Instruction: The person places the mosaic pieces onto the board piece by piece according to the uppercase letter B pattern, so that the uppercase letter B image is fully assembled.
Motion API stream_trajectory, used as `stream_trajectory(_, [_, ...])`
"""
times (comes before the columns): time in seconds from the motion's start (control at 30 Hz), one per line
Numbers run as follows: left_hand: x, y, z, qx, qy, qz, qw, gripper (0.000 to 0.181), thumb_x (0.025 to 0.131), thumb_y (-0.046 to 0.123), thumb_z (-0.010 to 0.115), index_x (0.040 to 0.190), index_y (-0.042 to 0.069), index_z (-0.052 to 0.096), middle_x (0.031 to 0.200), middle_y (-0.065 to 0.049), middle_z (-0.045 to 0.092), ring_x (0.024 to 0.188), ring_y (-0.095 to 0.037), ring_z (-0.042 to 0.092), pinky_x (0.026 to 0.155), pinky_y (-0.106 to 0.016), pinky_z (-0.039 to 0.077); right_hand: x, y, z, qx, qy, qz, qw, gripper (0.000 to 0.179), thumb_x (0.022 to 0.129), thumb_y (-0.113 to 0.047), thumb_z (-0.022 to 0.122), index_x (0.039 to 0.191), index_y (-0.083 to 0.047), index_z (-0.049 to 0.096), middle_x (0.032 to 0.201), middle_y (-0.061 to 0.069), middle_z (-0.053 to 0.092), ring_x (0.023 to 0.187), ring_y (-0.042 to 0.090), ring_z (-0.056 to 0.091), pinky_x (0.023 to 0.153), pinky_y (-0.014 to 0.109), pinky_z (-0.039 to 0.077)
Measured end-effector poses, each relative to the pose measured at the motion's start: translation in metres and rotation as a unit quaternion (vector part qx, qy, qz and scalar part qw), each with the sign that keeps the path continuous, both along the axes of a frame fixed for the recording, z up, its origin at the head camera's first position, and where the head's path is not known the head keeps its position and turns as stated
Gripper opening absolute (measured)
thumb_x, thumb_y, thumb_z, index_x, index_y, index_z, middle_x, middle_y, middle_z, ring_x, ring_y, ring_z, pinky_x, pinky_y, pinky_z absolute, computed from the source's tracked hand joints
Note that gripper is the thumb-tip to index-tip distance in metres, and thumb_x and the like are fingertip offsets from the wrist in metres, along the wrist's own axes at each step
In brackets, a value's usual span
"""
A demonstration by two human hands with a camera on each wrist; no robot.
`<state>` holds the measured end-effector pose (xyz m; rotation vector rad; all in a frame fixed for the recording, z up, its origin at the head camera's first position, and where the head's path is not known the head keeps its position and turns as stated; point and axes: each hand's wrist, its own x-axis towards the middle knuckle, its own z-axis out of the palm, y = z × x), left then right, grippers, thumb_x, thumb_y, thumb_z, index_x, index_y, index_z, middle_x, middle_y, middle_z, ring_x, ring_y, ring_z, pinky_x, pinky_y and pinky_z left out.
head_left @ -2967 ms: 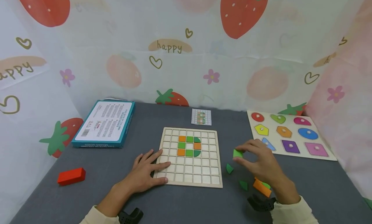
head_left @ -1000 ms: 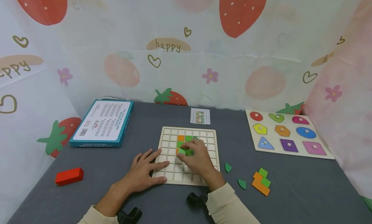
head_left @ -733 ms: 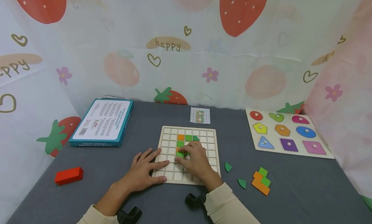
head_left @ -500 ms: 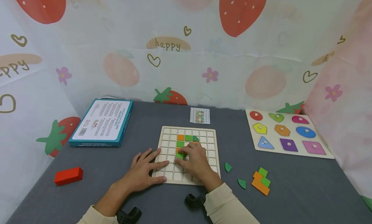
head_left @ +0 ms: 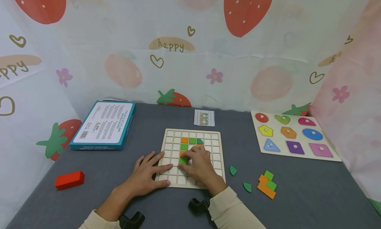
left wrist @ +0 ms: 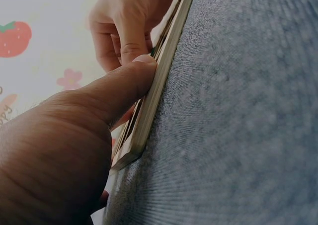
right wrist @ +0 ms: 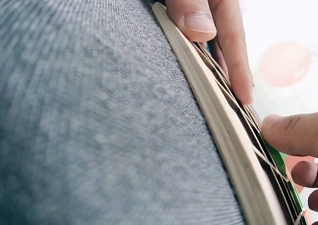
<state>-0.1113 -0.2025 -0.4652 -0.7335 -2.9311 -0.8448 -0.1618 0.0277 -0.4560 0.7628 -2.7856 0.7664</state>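
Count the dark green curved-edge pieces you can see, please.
3: one curved piece on the wooden board, at the pattern's far right corner; a second piece and third piece on the table to its right. The right hand may hide more.

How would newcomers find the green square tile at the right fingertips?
Find the square wooden grid board. In the head view, the green square tile is below its lowest visible orange square tile, and alone lies between the right hand's thumb and forefinger.
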Motion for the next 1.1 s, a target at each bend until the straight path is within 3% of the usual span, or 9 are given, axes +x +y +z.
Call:
stream_trajectory(0.4, [0.001, 0.0, -0.001, 0.003, 0.006, 0.0, 1.0, 0.058, 0.086, 0.058, 0.063, 0.135, 0.027, 0.061, 0.154, -0.011, 0.031, 0.139, -0.044, 0.02, 0.103, -0.068, 0.01, 0.001, 0.002, 0.006, -0.023, 0.019, 0.014, 0.9995, 0.026, 0.081, -0.029, 0.08, 0.104, -0.016, 0.076, 0.094, -0.002, 0.059, 0.093, 0.02, 0.046, 0.079, 0.043, 0.038])
stream_trajectory(0.63, [-0.001, 0.0, -0.001, 0.007, 0.005, -0.004, 1.0, 0.058, 0.086, 0.057, 0.064, 0.135, 0.026, 0.061, 0.154, -0.012, 0.03, 0.139, -0.044, 0.019, 0.103, -0.068, 0.009, 0.004, 0.019, 0.027, -0.08, 0.055, 0.029, 0.9949, 0.025, 0.08, -0.022, 0.081, 0.102, -0.011, 0.075, 0.092, 0.002, 0.06, 0.084, 0.02, 0.046, 0.074, 0.044, 0.039])
stream_trajectory(0.83, [-0.001, -0.001, -0.001, 0.007, 0.003, -0.004, 1.0, 0.059, 0.086, 0.058, 0.063, 0.135, 0.027, 0.06, 0.154, -0.011, 0.03, 0.139, -0.044, 0.019, 0.103, -0.067, 0.009, 0.01, 0.043, 0.049, -0.108, 0.075, 0.039, 0.9905, 0.029, 0.077, -0.017, 0.083, 0.103, -0.009, 0.074, 0.093, 0.003, 0.06, 0.087, 0.022, 0.046, 0.076, 0.046, 0.037])
stream_trajectory(1.1, [-0.001, -0.001, -0.002, 0.016, -0.004, -0.007, 0.9998, 0.06, 0.086, 0.058, 0.063, 0.136, 0.026, 0.06, 0.155, -0.011, 0.029, 0.14, -0.044, 0.018, 0.103, -0.067, 0.008, 0.02, 0.079, 0.077, -0.096, 0.061, 0.037, 0.9928, 0.031, 0.08, -0.014, 0.081, 0.11, -0.009, 0.072, 0.101, 0.001, 0.059, 0.093, 0.021, 0.043, 0.08, 0.047, 0.036])
